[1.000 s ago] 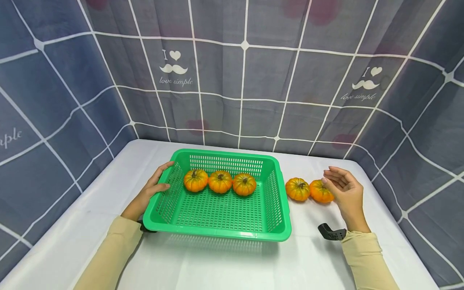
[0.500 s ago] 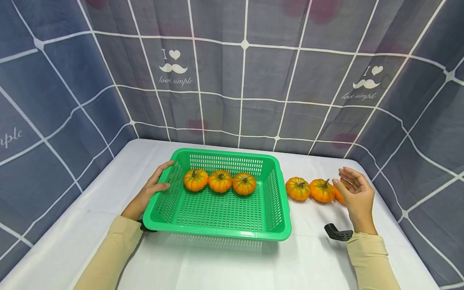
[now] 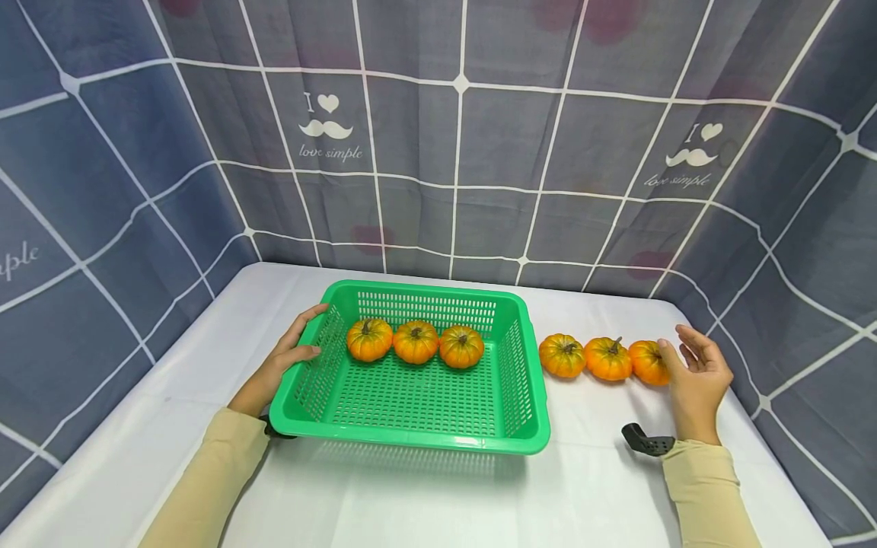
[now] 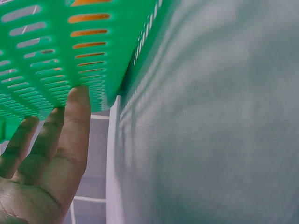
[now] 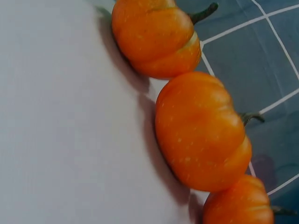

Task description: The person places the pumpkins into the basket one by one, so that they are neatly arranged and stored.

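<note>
A green plastic basket (image 3: 411, 440) stands on the white table with three small orange pumpkins, the middle one (image 3: 416, 342), lined up inside along its back. My left hand (image 3: 277, 369) grips its left rim, thumb over the edge; in the left wrist view the fingers (image 4: 76, 121) touch the slotted wall from outside. Right of the basket lie three more pumpkins in a row: a left one (image 3: 562, 355), a middle one (image 3: 607, 359) and a right one (image 3: 648, 363). My right hand (image 3: 700, 384) is beside the right pumpkin, partly covering it, fingers loosely bent and holding nothing.
The white table (image 3: 411, 502) meets a grey-blue checked curtain (image 3: 418, 213) at the back and both sides. A black wrist mount (image 3: 647, 441) sticks out from the right sleeve.
My right hand has moved right, away from the middle loose pumpkin, and the right pumpkin has come into view from behind it. The left hand and basket have stayed still.
</note>
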`<act>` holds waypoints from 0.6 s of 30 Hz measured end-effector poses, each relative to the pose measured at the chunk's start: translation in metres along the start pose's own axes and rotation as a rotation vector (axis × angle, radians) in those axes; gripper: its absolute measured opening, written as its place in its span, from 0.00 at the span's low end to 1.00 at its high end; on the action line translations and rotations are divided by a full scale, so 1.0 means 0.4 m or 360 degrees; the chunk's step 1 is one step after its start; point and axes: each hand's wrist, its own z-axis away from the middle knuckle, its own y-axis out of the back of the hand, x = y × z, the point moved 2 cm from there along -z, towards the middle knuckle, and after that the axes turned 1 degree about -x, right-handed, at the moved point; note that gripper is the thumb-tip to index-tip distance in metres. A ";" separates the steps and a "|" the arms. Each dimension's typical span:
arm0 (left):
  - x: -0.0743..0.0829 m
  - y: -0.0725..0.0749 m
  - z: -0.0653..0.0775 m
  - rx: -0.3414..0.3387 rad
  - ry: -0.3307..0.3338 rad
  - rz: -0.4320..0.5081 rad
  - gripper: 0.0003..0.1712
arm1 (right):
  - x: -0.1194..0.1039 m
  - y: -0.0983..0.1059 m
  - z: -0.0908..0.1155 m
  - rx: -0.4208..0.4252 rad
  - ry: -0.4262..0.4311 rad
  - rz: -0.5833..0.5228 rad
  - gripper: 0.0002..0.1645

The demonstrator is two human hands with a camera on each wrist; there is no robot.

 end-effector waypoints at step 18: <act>0.004 -0.003 0.001 -0.0048 -0.0005 0.0102 0.43 | 0.073 0.061 -0.004 0.0058 -0.0282 0.0312 0.27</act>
